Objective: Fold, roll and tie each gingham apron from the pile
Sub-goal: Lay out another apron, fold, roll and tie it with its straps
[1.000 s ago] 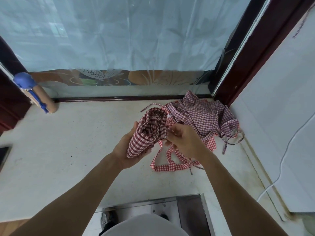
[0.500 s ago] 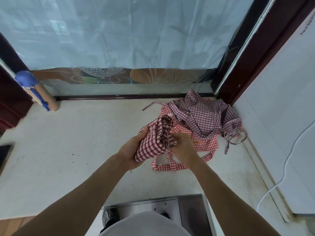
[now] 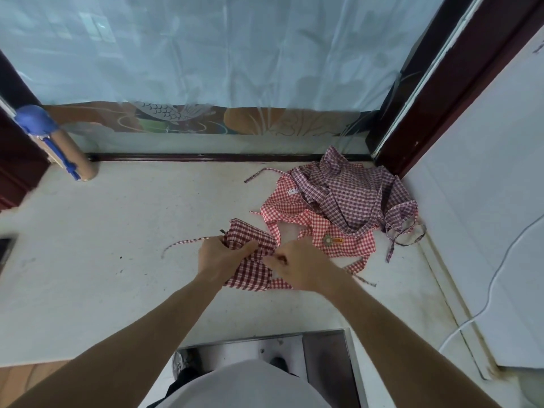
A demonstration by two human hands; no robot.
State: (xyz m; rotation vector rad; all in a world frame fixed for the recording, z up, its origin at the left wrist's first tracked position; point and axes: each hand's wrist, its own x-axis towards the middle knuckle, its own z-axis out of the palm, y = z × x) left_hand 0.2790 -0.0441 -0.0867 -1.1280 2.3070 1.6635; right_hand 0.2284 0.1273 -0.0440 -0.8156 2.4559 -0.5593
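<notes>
A rolled dark-red gingham apron (image 3: 250, 262) lies on the pale counter (image 3: 117, 260) in front of me. My left hand (image 3: 219, 254) grips its upper part, and one thin strap (image 3: 188, 242) trails out to the left. My right hand (image 3: 297, 265) pinches a strap at the roll's right side. Behind and to the right lies the pile: a bright red gingham apron (image 3: 318, 228) with a small badge, and a purple gingham apron (image 3: 353, 195) heaped on top of it.
A frosted glass panel (image 3: 206, 69) closes the back of the counter. A cardboard roll with a blue glove (image 3: 56, 139) leans at the back left. A white wall and a white cable (image 3: 494, 278) run along the right. A metal ledge (image 3: 323, 348) sits below the counter's front edge.
The rolled apron has come down from in front of me onto the counter. Both hands moved down with it, and a strap now stretches out to the left.
</notes>
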